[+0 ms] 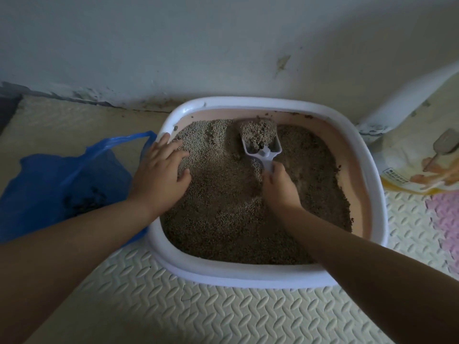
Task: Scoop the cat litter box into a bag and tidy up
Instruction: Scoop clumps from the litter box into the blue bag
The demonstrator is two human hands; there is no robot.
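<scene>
The litter box [248,276] sits on a foam mat [198,309] against the wall [198,45], its pink inside filled with litter [223,219]. The right hand [280,184] reaches into the middle of the box and clenches the handle of a white scoop [263,145]. The scoop's head lies toward the box's far side, heaped with litter. The left hand [159,172] rests released, fingers spread, on the litter just inside the box's left rim. A blue bag [62,184] touches the box's left side, dark clumps showing inside. A printed pouch [417,155] stands right of the box.
</scene>
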